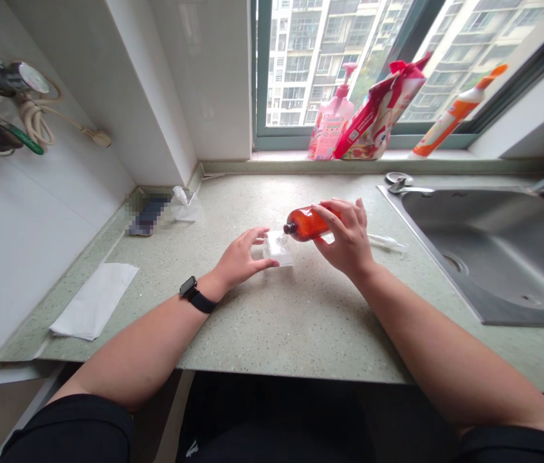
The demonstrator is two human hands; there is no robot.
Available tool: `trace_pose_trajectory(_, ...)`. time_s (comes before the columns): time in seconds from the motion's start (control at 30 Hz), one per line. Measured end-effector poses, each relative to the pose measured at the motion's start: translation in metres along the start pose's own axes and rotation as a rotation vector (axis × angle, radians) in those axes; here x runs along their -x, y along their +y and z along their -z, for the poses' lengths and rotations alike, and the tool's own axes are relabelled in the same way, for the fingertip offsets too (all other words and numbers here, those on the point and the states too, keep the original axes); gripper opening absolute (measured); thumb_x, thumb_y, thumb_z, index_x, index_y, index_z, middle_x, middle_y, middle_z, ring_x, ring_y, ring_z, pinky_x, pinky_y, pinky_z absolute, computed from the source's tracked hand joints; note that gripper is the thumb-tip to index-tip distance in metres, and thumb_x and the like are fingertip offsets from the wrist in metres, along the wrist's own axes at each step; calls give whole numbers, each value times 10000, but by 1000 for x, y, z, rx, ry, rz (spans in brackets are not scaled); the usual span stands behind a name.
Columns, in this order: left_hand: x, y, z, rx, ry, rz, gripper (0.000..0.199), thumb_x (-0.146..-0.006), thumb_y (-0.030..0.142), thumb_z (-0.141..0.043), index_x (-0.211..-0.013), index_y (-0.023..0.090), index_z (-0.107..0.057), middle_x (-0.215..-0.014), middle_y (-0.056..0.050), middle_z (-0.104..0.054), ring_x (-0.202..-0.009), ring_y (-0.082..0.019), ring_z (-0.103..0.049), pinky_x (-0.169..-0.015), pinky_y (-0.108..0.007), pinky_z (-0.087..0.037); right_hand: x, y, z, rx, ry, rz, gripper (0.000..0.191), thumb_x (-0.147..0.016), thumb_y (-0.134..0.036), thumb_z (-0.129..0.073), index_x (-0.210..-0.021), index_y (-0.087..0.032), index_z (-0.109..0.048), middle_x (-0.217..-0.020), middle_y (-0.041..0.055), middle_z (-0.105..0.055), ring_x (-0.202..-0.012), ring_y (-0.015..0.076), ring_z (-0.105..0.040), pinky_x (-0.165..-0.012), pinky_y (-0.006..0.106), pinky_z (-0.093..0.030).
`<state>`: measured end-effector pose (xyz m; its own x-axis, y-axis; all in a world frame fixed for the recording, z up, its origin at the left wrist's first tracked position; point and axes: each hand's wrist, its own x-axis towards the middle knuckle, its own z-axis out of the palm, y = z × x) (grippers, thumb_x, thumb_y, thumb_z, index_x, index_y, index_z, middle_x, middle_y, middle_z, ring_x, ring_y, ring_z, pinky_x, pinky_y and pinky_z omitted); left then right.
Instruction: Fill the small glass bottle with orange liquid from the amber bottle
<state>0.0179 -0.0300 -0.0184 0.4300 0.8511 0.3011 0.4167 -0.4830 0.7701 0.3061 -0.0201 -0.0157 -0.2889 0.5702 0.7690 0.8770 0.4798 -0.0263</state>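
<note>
- My right hand [344, 235] is just left of the sink [489, 251], and its fingers [337, 206] wrap over the top of an amber bottle [305, 225], gripping it firmly.
- The bottle lies tilted, with its dark neck pointing left and down.
- The neck is directly above a small clear block [278, 254], which sits on the counter further left of the sink. I can't tell whether the neck touches the block's small glassy top.
- My left hand [240, 257] is further left of the sink than the block, palm down and holding nothing. Its fingers [257, 235] are spread fairly wide and curve just beside the block, and I can't tell whether they touch it.
- A black watch [193, 294] circles my left wrist.
- A thin glass tube [386, 241] lies on the speckled green counter [301, 328] just left of the sink.
- Farther left of the sink are a folded paper napkin [93, 301], a crumpled clear wrapper [185, 206], and a pixelated phone [146, 215].
- A pink pump bottle [332, 112], a red pouch [378, 112], and an orange-and-white tube [455, 112] stand on the window ledge behind the sink.
- A coiled cord [35, 116] hangs on the wall well left of the sink.
</note>
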Motion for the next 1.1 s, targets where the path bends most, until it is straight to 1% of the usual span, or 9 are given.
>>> trace_pose_trajectory(0.2,0,-1,0,-2,-2,-2,764,-810,501,-936,-1432,243,-576,-1443,-147,-676,-1233,-317,-738,-1096,-566,-597,0,0,0,-8,1,-8,905,-878,-156,-736,-1635,-482,-363,-1437,43,-630,-1379,344,-596,-1306,694,-289)
trace_pose_trajectory(0.33,0,-4,-2,7,1,-8,759,-806,478,-943,-1428,239,-579,-1432,-151,-678,-1224,-317,-744,-1091,-561,-599,-1,0,0,-3,-5,-4,920,-873,-157,-736,-1643,-480,-351,-1445,46,-626,-1380,347,-591,-1306,698,-287)
trace_pose_trajectory(0.47,-1,-4,-2,14,2,-11,757,-799,476,-949,-1419,238,-585,-1427,-155,-679,-1217,-319,-746,-1082,-557,-603,-1,-1,0,12,-19,-15,906,-874,-159,-732,-1635,-473,-355,-1413,56,-638,-1383,363,-596,-1294,715,-299)
trace_pose_trajectory(0.6,0,-3,-1,11,-8,-8,742,-811,468,-941,-1419,237,-584,-1431,-157,-678,-1230,-315,-741,-1087,-551,-599,-1,-2,1,7,-5,-9,867,-877,-155,-729,-1611,-462,-384,-1408,54,-636,-1383,357,-597,-1300,699,-298)
trace_pose_trajectory(0.77,0,-2,-1,5,-8,-11,744,-814,465,-940,-1423,231,-583,-1427,-158,-677,-1228,-313,-740,-1086,-547,-598,-2,-1,1,11,-20,-12,887,-873,-158,-727,-1622,-469,-366,-1399,54,-639,-1385,365,-594,-1294,714,-300)
trace_pose_trajectory(0.93,0,-1,-1,0,-16,-7,731,-823,466,-933,-1421,239,-579,-1437,-150,-672,-1228,-307,-738,-1090,-542,-596,-2,-2,1,9,11,6,857,-884,-157,-734,-1606,-461,-385,-1390,53,-637,-1368,349,-607,-1294,703,-311)
trace_pose_trajectory(1.1,0,1,-1,0,-18,-3,732,-823,439,-939,-1419,213,-578,-1427,-157,-672,-1221,-304,-736,-1089,-528,-593,-1,-2,1,3,26,20,843,-881,-148,-744,-1600,-442,-414,-1387,56,-642,-1356,344,-610,-1293,699,-315)
